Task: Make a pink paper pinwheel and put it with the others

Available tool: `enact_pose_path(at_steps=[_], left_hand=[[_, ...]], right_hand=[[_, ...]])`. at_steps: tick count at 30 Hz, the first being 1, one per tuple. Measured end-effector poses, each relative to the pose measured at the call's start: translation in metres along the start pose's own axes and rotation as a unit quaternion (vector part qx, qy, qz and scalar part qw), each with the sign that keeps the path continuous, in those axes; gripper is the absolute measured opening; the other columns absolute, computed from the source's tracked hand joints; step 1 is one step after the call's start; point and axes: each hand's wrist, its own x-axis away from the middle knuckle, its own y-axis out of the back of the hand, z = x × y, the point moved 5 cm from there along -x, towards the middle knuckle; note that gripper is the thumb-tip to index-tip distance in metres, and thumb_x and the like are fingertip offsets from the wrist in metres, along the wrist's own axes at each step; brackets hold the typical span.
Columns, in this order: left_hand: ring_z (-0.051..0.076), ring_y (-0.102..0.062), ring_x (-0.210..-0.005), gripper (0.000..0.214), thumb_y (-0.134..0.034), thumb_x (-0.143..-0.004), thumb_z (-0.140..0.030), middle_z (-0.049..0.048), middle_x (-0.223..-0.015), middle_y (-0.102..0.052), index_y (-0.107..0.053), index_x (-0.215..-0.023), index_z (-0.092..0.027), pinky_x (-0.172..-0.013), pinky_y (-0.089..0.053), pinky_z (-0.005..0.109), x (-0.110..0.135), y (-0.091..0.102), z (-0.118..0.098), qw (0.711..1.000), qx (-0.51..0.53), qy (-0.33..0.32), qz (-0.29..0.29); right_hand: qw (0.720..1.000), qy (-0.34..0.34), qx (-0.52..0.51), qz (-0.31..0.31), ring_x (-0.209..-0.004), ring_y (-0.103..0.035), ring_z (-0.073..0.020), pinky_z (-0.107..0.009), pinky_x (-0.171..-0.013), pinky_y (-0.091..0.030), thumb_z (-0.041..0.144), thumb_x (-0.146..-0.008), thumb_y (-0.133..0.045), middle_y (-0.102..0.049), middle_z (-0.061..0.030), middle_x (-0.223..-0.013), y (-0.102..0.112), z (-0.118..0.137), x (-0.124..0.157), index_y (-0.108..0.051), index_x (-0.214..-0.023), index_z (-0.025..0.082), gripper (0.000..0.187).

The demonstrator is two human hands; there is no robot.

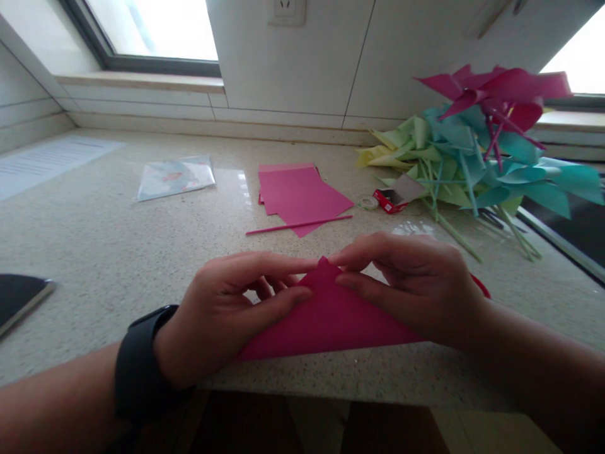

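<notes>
A sheet of magenta paper (326,321), folded into a triangle, is held near the counter's front edge with its peak pointing away from me. My left hand (246,302) pinches it between thumb and fingers just left of the peak. On the other side, my right hand (411,277) grips the paper the same way, its fingertips close to the peak. Behind the hands lies a thin pink stick (299,225), across the near part of a stack of pink paper sheets (302,192). A red curved edge shows behind my right wrist; what it belongs to is hidden.
Several paper pinwheels (515,113) in pink, blue and green are piled at the back right. Beside them sit an open red box (391,200) and a tape roll (367,202). A plastic packet (177,177) and printed sheet (51,161) lie left, a dark object (21,299) nearer.
</notes>
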Motion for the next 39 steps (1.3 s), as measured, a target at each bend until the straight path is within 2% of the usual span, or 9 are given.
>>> enact_pose_path(at_steps=[4, 7, 10, 13, 21, 27, 34, 39], left_hand=[[0.011, -0.067, -0.068, 0.015, -0.077, -0.081, -0.021, 0.0021, -0.081, -0.077, -0.08, -0.096, -0.024, -0.056, -0.053, 0.016, -0.002, 0.001, 0.0, 1.0, 0.019, 0.02, -0.009], [0.009, -0.062, -0.059, 0.013, -0.077, -0.081, -0.024, 0.0007, -0.074, -0.075, -0.08, -0.094, -0.024, -0.051, -0.048, 0.015, -0.003, 0.002, 0.004, 0.997, 0.038, 0.061, -0.014], [0.009, -0.059, -0.055, 0.009, -0.076, -0.081, -0.027, 0.0009, -0.072, -0.075, -0.08, -0.089, -0.023, -0.049, -0.046, 0.016, -0.003, 0.0, 0.006, 0.994, 0.047, 0.094, 0.01], [0.011, -0.061, -0.058, 0.008, -0.076, -0.082, -0.029, 0.0021, -0.072, -0.076, -0.079, -0.084, -0.022, -0.051, -0.047, 0.019, -0.002, -0.002, 0.006, 0.994, 0.032, 0.097, 0.036], [0.012, -0.06, -0.057, 0.007, -0.075, -0.081, -0.028, 0.0018, -0.069, -0.074, -0.078, -0.081, -0.021, -0.05, -0.046, 0.02, -0.002, -0.003, 0.004, 0.995, 0.021, 0.092, 0.033], [0.012, -0.06, -0.057, 0.008, -0.074, -0.081, -0.028, 0.0015, -0.069, -0.074, -0.077, -0.078, -0.021, -0.05, -0.047, 0.019, -0.004, -0.004, 0.005, 0.994, 0.018, 0.1, 0.029], [0.012, -0.062, -0.058, 0.011, -0.074, -0.081, -0.029, 0.0021, -0.069, -0.074, -0.076, -0.076, -0.02, -0.05, -0.048, 0.019, -0.004, -0.005, 0.006, 0.992, 0.025, 0.118, 0.032], [0.013, -0.063, -0.059, 0.012, -0.073, -0.081, -0.03, 0.0023, -0.07, -0.074, -0.075, -0.076, -0.019, -0.051, -0.048, 0.019, -0.005, -0.008, 0.01, 0.985, 0.062, 0.157, 0.039]], right_hand=[[1.0, -0.006, -0.004, 0.015, -0.071, -0.07, -0.0174, -0.031, -0.065, -0.058, 0.024, -0.087, -0.07, -0.075, 0.0, -0.082, -0.001, 0.001, 0.0, -0.073, -0.099, 0.03, 0.014], [0.999, 0.016, 0.008, 0.029, -0.069, -0.07, -0.0151, -0.027, -0.063, -0.057, 0.022, -0.087, -0.07, -0.075, 0.0005, -0.082, -0.002, 0.004, -0.001, -0.073, -0.099, 0.027, 0.013], [0.998, 0.03, 0.017, 0.044, -0.067, -0.07, -0.0134, -0.025, -0.06, -0.056, 0.021, -0.087, -0.07, -0.076, 0.0007, -0.081, -0.003, 0.007, -0.001, -0.072, -0.099, 0.025, 0.012], [0.998, 0.019, 0.013, 0.051, -0.068, -0.07, -0.0141, -0.026, -0.061, -0.057, 0.021, -0.087, -0.071, -0.076, 0.0004, -0.082, -0.005, 0.008, -0.001, -0.072, -0.098, 0.026, 0.012], [0.998, 0.018, 0.007, 0.052, -0.069, -0.071, -0.016, -0.028, -0.06, -0.058, 0.021, -0.087, -0.071, -0.077, -0.0001, -0.083, -0.007, 0.008, -0.001, -0.073, -0.1, 0.029, 0.015], [0.998, 0.028, 0.013, 0.056, -0.07, -0.071, -0.0141, -0.026, -0.063, -0.058, 0.019, -0.086, -0.071, -0.076, 0.001, -0.084, -0.007, 0.009, 0.0, -0.072, -0.1, 0.027, 0.016], [0.998, 0.024, 0.025, 0.056, -0.068, -0.07, -0.0122, -0.023, -0.061, -0.056, 0.02, -0.085, -0.073, -0.076, 0.0014, -0.081, -0.007, 0.008, -0.001, -0.073, -0.098, 0.025, 0.014], [0.997, -0.013, 0.032, 0.067, -0.069, -0.069, -0.0126, -0.022, -0.061, -0.054, 0.025, -0.088, -0.069, -0.075, 0.0007, -0.08, -0.006, 0.002, -0.004, -0.072, -0.097, 0.022, 0.01]])
